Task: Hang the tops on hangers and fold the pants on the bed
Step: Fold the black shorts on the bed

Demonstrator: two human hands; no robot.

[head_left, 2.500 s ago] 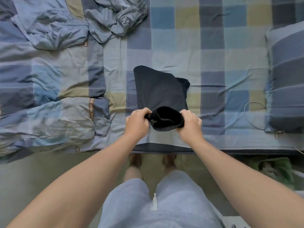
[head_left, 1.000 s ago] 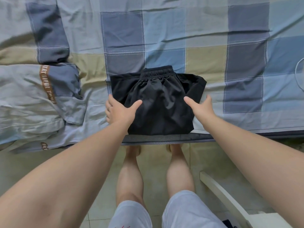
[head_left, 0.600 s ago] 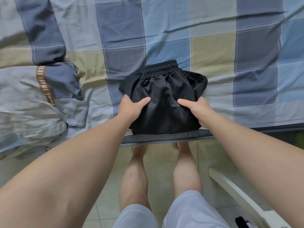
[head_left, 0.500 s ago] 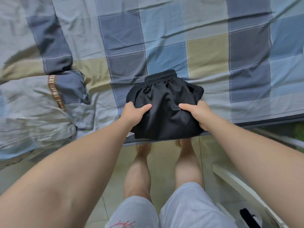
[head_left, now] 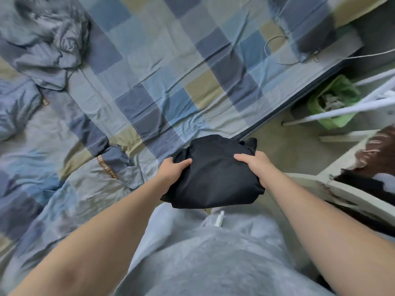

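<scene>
Both hands' fingers clamp the folded black pants, seemingly clear of the bed

Open checked sheet ahead; crumpled quilt far left.

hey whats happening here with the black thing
A person is holding a folded pair of black fabric pants with both hands: the left hand grips one side and the right hand the other. The bundle is lifted clear of the blue, grey and tan checked bedsheet, at the bed's edge. A crumpled grey-blue garment lies on the far left of the bed.
</scene>
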